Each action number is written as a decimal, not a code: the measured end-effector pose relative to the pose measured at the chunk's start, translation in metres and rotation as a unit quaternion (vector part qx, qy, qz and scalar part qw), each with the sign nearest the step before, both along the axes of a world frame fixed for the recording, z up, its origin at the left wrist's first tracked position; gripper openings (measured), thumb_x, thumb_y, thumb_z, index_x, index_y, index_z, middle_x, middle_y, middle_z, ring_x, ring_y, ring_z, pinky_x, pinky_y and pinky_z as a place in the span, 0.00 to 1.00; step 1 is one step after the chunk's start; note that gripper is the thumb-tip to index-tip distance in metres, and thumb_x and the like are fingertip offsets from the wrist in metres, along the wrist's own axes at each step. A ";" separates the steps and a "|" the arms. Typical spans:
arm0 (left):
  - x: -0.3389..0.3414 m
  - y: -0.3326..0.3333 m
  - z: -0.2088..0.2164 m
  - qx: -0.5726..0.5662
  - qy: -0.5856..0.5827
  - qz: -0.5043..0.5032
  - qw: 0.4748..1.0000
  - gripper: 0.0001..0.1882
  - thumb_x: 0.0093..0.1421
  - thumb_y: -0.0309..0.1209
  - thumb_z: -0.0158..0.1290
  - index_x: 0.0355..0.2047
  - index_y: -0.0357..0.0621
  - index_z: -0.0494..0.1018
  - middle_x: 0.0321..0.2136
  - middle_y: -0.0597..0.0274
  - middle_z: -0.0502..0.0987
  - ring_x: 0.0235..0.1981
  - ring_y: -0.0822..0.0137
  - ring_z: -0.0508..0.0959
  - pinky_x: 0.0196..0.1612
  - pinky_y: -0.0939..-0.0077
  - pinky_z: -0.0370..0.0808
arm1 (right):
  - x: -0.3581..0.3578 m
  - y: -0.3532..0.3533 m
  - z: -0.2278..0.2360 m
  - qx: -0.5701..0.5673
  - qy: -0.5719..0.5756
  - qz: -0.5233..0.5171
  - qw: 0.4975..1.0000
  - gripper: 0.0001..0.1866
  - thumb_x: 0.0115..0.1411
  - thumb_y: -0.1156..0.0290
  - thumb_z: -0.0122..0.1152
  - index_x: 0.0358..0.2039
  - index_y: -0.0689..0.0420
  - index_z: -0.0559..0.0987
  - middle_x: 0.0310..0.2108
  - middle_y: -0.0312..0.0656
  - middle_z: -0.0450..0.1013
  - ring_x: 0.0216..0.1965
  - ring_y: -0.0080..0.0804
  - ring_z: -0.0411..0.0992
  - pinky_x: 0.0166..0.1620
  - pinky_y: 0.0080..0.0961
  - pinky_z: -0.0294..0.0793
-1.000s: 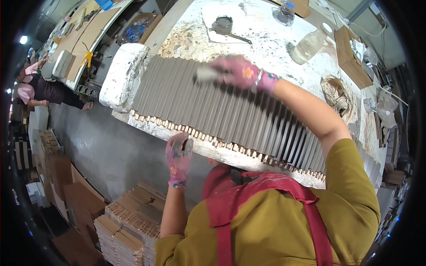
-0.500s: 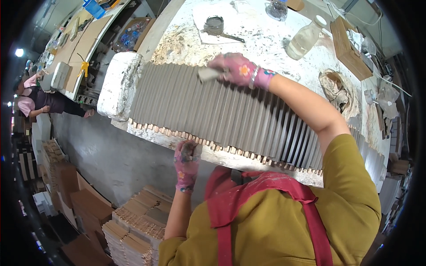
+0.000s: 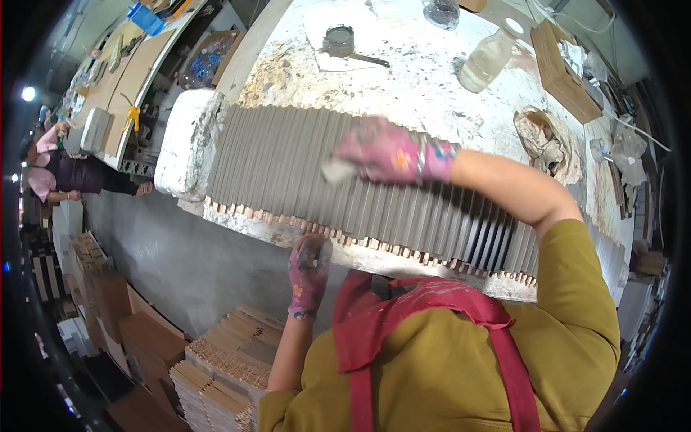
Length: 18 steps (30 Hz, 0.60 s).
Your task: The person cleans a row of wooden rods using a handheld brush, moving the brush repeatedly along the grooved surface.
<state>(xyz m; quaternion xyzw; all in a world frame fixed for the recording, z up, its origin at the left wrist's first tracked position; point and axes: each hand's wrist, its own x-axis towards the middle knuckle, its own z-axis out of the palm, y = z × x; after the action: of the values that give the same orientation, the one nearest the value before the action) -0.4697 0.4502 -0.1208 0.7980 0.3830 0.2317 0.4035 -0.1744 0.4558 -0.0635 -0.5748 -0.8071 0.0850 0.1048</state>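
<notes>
My right grip (image 3: 392, 153): palm-down over grey strips (image 3: 270, 155), clasping a pale pad (image 3: 337, 172) | my left grip (image 3: 309, 272): fingers curled near the counter's (image 3: 425, 86) edge, contents I can't tell

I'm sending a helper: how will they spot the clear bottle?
Find the white, stained worktable. Beyond its row of grey strips, between the dark container and the brown carton, is the bottle. Unlike the container, it's clear and white-capped.

1. This is a workshop: its broad white worktable (image 3: 414, 68) is smeared with dark stains.
2. Grey strips (image 3: 281, 155) lie packed side by side across it.
3. Cut pieces (image 3: 216, 381) are stacked high, near left.
4. Far left, a co-worker (image 3: 83, 174) stands beside another bench (image 3: 159, 59).
</notes>
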 end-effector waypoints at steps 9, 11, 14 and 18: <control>0.000 0.004 -0.009 0.055 -0.008 -0.034 0.998 0.08 0.57 0.25 0.55 0.37 0.38 0.74 0.37 0.48 0.76 0.39 0.48 0.76 0.43 0.62 0.73 | -0.041 -0.013 -0.007 0.002 0.081 0.061 0.995 0.27 0.48 0.66 0.63 0.52 0.45 0.72 0.49 0.37 0.71 0.54 0.36 0.68 0.64 0.47 0.52; -0.007 0.001 -0.021 -0.006 -0.047 -0.005 0.999 0.10 0.56 0.24 0.55 0.39 0.39 0.74 0.37 0.50 0.76 0.39 0.50 0.77 0.42 0.65 0.74 | -0.051 -0.030 -0.002 -0.033 0.008 0.154 0.987 0.28 0.46 0.67 0.62 0.52 0.44 0.73 0.49 0.37 0.71 0.54 0.37 0.68 0.65 0.47 0.51; -0.012 -0.002 -0.007 0.029 -0.016 -0.022 0.999 0.11 0.56 0.24 0.55 0.40 0.39 0.74 0.38 0.52 0.76 0.39 0.54 0.77 0.42 0.68 0.74 | -0.024 -0.035 0.005 0.003 0.033 0.123 0.992 0.20 0.52 0.64 0.63 0.47 0.42 0.74 0.43 0.33 0.73 0.53 0.35 0.69 0.61 0.48 0.56; -0.003 -0.010 -0.007 0.001 -0.026 -0.059 0.998 0.10 0.56 0.24 0.55 0.40 0.41 0.75 0.39 0.55 0.76 0.40 0.58 0.77 0.43 0.71 0.74 | 0.067 0.012 -0.008 0.129 0.123 -0.141 0.974 0.16 0.57 0.62 0.60 0.45 0.51 0.76 0.32 0.42 0.75 0.35 0.39 0.75 0.43 0.37 0.73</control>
<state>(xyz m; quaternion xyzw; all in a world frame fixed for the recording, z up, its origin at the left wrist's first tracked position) -0.4727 0.4405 -0.1277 0.8131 0.3248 0.2283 0.4257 -0.1072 0.4676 -0.0712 -0.6496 -0.7029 0.0347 0.2877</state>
